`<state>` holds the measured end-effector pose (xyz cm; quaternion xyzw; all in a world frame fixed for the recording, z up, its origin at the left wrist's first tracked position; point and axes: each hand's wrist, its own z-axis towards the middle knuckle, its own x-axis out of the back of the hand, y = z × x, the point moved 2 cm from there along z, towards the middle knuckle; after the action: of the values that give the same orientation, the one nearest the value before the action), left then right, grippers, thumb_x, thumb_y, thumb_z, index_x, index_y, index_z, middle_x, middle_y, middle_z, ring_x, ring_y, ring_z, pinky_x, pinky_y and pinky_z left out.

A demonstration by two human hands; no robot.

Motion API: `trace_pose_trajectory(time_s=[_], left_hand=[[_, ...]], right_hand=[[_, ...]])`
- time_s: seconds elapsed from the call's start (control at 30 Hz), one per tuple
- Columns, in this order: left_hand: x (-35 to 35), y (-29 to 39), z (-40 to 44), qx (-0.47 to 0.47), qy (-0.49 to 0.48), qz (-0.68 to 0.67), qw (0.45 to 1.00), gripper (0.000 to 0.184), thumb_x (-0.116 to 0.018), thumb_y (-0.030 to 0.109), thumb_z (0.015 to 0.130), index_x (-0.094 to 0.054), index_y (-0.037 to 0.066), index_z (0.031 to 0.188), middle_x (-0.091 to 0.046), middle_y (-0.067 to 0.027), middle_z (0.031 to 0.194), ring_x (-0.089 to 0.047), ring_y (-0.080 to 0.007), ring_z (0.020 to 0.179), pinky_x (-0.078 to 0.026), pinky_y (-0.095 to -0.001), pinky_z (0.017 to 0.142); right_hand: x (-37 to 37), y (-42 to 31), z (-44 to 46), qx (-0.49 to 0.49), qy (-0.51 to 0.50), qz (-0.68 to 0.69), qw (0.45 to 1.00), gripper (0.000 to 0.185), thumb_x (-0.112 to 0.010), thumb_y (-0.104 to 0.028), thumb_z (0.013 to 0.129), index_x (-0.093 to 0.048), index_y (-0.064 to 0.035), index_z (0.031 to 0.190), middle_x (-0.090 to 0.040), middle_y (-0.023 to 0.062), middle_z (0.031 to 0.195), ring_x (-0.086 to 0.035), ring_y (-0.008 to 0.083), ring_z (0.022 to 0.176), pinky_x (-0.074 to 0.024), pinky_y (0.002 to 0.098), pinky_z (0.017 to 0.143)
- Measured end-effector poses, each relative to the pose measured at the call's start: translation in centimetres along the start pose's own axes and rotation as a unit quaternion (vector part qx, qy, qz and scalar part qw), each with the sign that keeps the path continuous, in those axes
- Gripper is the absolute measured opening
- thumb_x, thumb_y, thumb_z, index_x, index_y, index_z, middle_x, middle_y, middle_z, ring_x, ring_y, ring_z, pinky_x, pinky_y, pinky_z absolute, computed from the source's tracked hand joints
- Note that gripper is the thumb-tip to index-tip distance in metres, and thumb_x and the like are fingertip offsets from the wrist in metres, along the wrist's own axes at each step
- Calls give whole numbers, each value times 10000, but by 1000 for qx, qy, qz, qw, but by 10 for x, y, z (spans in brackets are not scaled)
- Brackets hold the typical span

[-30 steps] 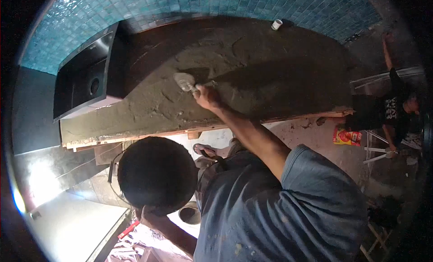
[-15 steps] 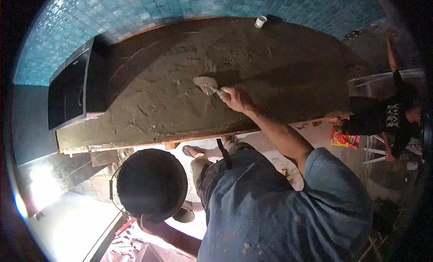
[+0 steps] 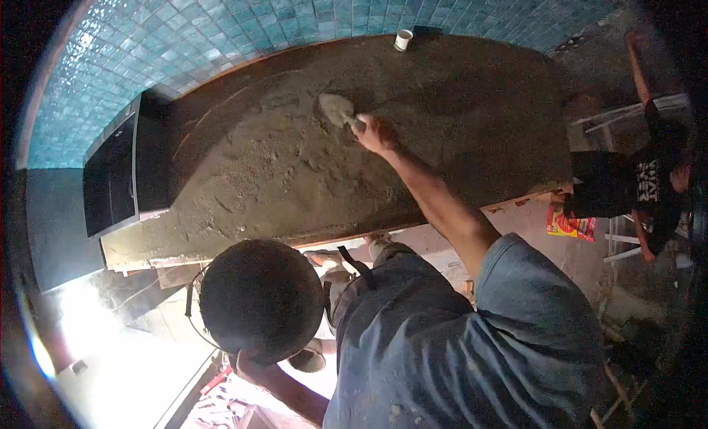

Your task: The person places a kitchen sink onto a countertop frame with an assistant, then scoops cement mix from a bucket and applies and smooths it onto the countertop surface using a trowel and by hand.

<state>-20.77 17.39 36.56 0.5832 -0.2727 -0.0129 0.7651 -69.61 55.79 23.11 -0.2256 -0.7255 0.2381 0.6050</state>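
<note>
My right hand (image 3: 377,134) is closed round the handle of a pointing trowel (image 3: 338,109). Its cement-smeared blade lies on the wet grey mortar (image 3: 295,163) that covers a long countertop. Rough ridges and lumps mark the mortar left of and below the blade. At the lower left, my left hand (image 3: 251,364) grips the edge of a round black bucket (image 3: 259,300), partly hidden behind it. The bucket's wire handle hangs on its far left side. What the bucket holds is too dark to make out.
A white cup (image 3: 403,39) stands at the back edge by the teal tiled wall (image 3: 258,23). A black oven-like appliance (image 3: 114,174) is at the left end. Another person (image 3: 645,182) is at the right near a white ladder (image 3: 627,237) and a red-yellow bag (image 3: 569,224).
My right hand and the trowel have moved slightly up over the mortar. The bucket, still in my left hand, appears a little further right. The whole view has shifted somewhat.
</note>
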Motion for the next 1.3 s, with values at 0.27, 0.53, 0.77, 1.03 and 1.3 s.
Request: trace_pose_trajectory(time_s=[0.27, 0.53, 0.77, 1.03, 1.3], left_hand=[[-20, 47, -16, -131, -99, 233, 959, 202, -598, 45, 725, -639, -68, 887, -639, -142, 966, -584, -212, 853, -481, -309, 731], [-47, 70, -19, 142, -17, 21, 990, 416, -601, 58, 582, -636, -89, 969, -615, -130, 966, -573, -218, 784, -470, -293, 660], [-93, 133, -33, 191, 54, -129, 972, 101, -571, 79, 529, -483, 40, 562, -502, -57, 694, -487, -172, 663, -411, -294, 586], [-106, 111, -4, 139, -100, -177, 969, 411, -538, 84, 604, -641, -50, 979, -622, -120, 894, -571, -216, 749, -501, -325, 676], [-101, 143, 5, 53, -237, -251, 937, 425, -593, 64, 601, -653, -73, 999, -648, -73, 883, -576, -176, 696, -488, -301, 625]], right_hand=[[79, 139, 66, -161, 132, -11, 978, 500, -560, -478, 955, -630, -44, 1195, -658, 146, 904, -641, 292, 837, -514, 453, 758], [60, 183, 51, -240, 39, 289, 926, 403, -584, -498, 951, -676, -106, 971, -584, 21, 668, -529, 132, 486, -454, 311, 441], [45, 95, -100, 32, 34, -103, 994, 567, -676, -463, 876, -624, -7, 1208, -669, 241, 1053, -663, 375, 945, -519, 469, 836], [41, -136, -201, 157, -308, 151, 926, 392, -640, -241, 882, -570, -21, 1200, -683, 170, 885, -679, 351, 819, -546, 465, 733], [-44, -182, -290, 381, -220, -153, 885, 292, -670, -183, 768, -649, -37, 1020, -663, 218, 813, -687, 377, 772, -558, 508, 619]])
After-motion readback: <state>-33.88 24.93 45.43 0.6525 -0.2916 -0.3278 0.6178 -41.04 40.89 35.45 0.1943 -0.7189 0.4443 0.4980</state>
